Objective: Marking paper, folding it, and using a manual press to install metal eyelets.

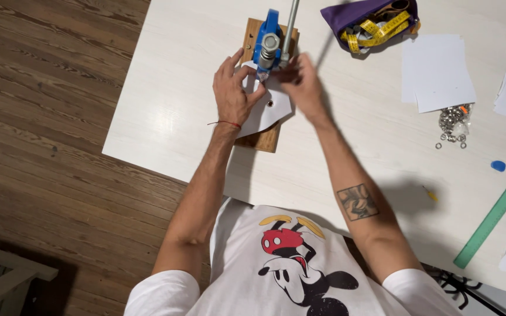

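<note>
Head view: a white card piece (pixel 267 108) with 1 small eyelet hole is seen lying on the wooden base (pixel 262 140) of a blue hand press (pixel 266 41), under its punch head. The card is pinned flat by the left hand (pixel 232 93), fingers spread and pressed on it. The right hand (pixel 303 82) is pinched together at the card's upper edge beside the punch; what lies between its fingertips cannot be made out. The press lever (pixel 291 26) is cut off at the top edge. Loose metal eyelets (pixel 453 123), white paper sheets (pixel 437 70), a yellow tape measure (pixel 376 30) and a green ruler (pixel 493 213) are seen to the right on the white table (pixel 165 117).
</note>
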